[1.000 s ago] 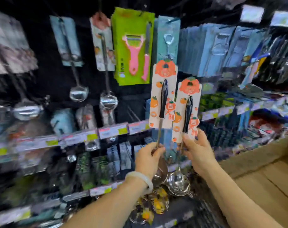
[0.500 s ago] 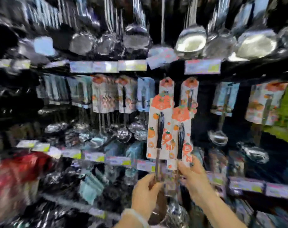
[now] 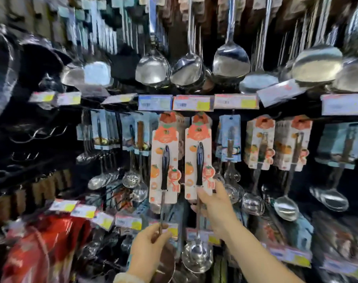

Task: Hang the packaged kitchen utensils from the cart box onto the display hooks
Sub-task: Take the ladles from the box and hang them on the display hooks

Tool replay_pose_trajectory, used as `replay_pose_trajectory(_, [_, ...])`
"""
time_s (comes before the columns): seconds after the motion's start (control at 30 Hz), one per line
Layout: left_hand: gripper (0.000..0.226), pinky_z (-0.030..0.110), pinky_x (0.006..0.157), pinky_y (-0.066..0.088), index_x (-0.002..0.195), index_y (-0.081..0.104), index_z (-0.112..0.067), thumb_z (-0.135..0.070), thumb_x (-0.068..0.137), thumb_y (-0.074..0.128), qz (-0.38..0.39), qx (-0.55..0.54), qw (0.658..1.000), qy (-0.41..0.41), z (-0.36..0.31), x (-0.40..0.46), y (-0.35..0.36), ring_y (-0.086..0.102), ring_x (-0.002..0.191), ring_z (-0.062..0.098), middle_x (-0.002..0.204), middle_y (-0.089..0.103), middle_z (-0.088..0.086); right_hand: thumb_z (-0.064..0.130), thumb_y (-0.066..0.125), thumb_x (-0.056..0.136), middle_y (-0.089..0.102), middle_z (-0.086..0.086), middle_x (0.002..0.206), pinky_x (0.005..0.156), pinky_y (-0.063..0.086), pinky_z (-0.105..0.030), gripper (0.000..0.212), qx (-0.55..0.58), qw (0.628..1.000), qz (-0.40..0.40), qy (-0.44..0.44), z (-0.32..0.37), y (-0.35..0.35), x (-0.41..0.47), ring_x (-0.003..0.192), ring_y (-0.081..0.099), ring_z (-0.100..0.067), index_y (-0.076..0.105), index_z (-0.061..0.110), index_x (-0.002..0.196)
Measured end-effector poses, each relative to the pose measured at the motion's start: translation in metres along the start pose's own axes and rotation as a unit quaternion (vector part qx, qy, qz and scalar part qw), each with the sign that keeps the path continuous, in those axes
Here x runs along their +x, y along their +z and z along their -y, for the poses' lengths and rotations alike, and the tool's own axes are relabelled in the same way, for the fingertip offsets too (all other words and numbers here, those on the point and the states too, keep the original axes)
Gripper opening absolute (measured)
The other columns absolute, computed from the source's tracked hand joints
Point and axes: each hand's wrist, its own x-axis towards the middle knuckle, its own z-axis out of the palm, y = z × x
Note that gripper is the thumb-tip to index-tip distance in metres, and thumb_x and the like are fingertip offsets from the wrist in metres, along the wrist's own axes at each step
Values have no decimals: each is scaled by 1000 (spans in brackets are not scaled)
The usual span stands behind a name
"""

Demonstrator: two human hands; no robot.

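Below the price tags (image 3: 192,103), the left hand (image 3: 148,248) pinches the metal shaft of the left ladle (image 3: 165,166). Just right of it, the right hand (image 3: 217,207) grips the right ladle (image 3: 198,162) at its card's lower edge.

Both arms are reaching up and forward. The left hand (image 3: 148,245) is pinching a thin stem; the right hand (image 3: 216,207), higher, is gripping another by thumb and fingers.
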Motion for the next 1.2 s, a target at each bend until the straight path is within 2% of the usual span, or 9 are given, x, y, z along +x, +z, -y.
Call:
replay_pose_trajectory(0.17, [18, 36, 69, 51, 75, 65, -29, -13, 83, 69, -4, -5, 1000, -3, 1, 25, 0, 57, 61, 19, 64, 68, 5, 11, 55, 93, 62, -10, 118, 50, 53, -25, 34, 10, 1000, -4, -17, 17, 13, 44, 81, 62, -22, 44, 15, 125])
replay_pose_trajectory(0.3, [27, 40, 78, 53, 67, 65, -30, -8, 81, 69, -12, -11, 1000, 14, -4, 47, 8, 61, 67, 20, 65, 70, 3, 10, 54, 93, 65, -4, 103, 60, 58, -29, 26, 11, 999, 1, -53, 23, 16, 67, 76, 63, -16, 48, 19, 116])
replay_pose_trajectory(0.53, [13, 33, 75, 50, 84, 69, -25, -13, 83, 68, -13, -23, 999, 37, -4, 77, 24, 60, 70, 15, 72, 69, -2, 11, 55, 92, 64, -5, 98, 66, 58, -33, 29, 5, 1000, -18, -19, 9, 9, 101, 76, 63, -18, 46, 12, 120])
replay_pose_trajectory(0.63, [12, 33, 75, 53, 84, 69, -27, -15, 82, 69, -17, -19, 999, 44, -5, 83, 27, 63, 70, 15, 73, 71, -2, 22, 57, 92, 58, -3, 116, 98, 46, -42, 42, -72, 997, -39, -16, 7, 6, 111, 105, 57, -23, 36, 14, 128])
replay_pose_trajectory(0.73, [23, 32, 67, 54, 75, 65, -30, -9, 82, 68, -2, -38, 998, 43, -5, 88, 32, 63, 60, 11, 60, 68, -6, 35, 61, 88, 43, -8, 135, 104, 34, -35, 73, -163, 977, -116, -75, 6, 6, 113, 125, 43, -23, 20, 13, 144])
replay_pose_trajectory(0.8, [27, 24, 60, 51, 72, 64, -32, -7, 82, 68, 5, -47, 997, 55, -7, 93, 37, 59, 54, 6, 56, 65, -8, 34, 61, 87, 45, -5, 135, 100, 35, -26, 60, -156, 959, -154, -179, 8, 10, 104, 123, 44, -15, 34, 15, 137])
replay_pose_trajectory(0.9, [18, 15, 64, 50, 81, 68, -27, -9, 82, 69, 34, -44, 995, 81, -12, 99, 45, 62, 60, 0, 68, 70, -9, 29, 63, 85, 58, 6, 111, 83, 44, -17, 45, -144, 960, -79, -229, 15, 21, 92, 103, 57, -11, 43, 22, 124])
replay_pose_trajectory(1.0, [26, 25, 70, 52, 75, 68, -35, -10, 81, 69, 66, -46, 992, 101, -14, 104, 52, 63, 64, 5, 66, 72, -7, 16, 65, 86, 59, 10, 112, 89, 50, -26, 44, -146, 963, -28, -226, 22, 29, 91, 101, 59, -6, 41, 34, 118])
replay_pose_trajectory(1.2, [12, 31, 77, 55, 88, 72, -29, -20, 80, 71, 99, -55, 986, 119, -10, 114, 54, 66, 73, 10, 76, 73, -3, 8, 62, 87, 64, -4, 114, 87, 50, -22, 41, -147, 947, -89, -273, 23, 29, 86, 100, 64, -12, 45, 42, 102])
